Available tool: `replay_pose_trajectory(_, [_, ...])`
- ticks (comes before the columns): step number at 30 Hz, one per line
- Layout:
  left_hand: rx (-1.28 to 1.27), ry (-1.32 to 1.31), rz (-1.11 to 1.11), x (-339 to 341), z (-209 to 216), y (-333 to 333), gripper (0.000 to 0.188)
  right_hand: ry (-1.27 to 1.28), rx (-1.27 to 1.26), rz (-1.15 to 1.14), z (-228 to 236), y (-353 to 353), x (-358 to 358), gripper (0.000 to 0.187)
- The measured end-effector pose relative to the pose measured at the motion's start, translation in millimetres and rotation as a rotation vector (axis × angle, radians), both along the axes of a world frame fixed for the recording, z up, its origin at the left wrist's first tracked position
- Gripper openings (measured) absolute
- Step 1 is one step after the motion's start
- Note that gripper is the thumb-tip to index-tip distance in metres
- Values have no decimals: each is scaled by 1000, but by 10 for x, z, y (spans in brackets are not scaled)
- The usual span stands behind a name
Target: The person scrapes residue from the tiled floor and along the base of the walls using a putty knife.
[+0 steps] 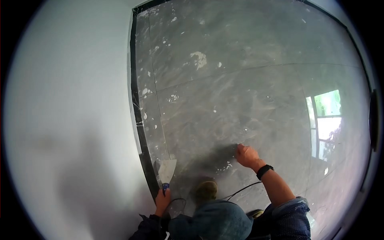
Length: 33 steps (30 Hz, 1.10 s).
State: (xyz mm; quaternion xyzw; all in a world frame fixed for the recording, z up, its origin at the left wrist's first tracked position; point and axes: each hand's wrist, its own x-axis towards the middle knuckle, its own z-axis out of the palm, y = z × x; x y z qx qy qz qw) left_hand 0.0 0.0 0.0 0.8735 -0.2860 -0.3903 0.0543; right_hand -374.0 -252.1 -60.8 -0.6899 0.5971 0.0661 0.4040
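Observation:
My left hand point(162, 200) is wrapped around the blue handle of a putty knife point(167, 171). Its wide, pale metal blade points away from me, close to the dark skirting at the foot of the wall. Out to the right, my right hand point(247, 155) is closed over the floor, a dark band on its wrist. The fingers are curled together, and whatever they may hold is hidden. Beneath both hands lies the grey tiled floor point(264, 92), marked with white flecks and patches.
A white wall point(72, 88) rises on the left, with dark skirting point(134, 72) along its base. A dark cable point(243, 188) runs across the floor beside my shoe point(206, 190). At the right, a window's reflection shines on the tiles. A larger pale patch point(199, 60) lies farther off.

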Motion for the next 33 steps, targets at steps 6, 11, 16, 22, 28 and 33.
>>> replay_pose_trajectory(6, [-245, -270, -192, 148, 43, -1158, 45, 64, 13, 36, 81, -154, 118, 21])
replay_pose_trajectory(11, [-96, -104, -36, 529, 49, -1973, 52, 69, 50, 85, 69, -213, 70, 23])
replay_pose_trajectory(16, [-41, -122, -108, 617, -75, -1372, 49, 53, 107, 49, 195, -323, 104, 29])
replay_pose_trajectory(22, [-68, -108, -78, 661, 131, -2588, 50, 90, 68, 39, 93, -251, 73, 35])
replay_pose_trajectory(28, [-198, -196, -174, 737, 112, -3254, 50, 62, 148, 46, 193, -339, 97, 34])
replay_pose_trajectory(33, [-158, -228, -158, 1008, -339, -2753, 52, 72, 161, 16, 184, -339, 125, 34])
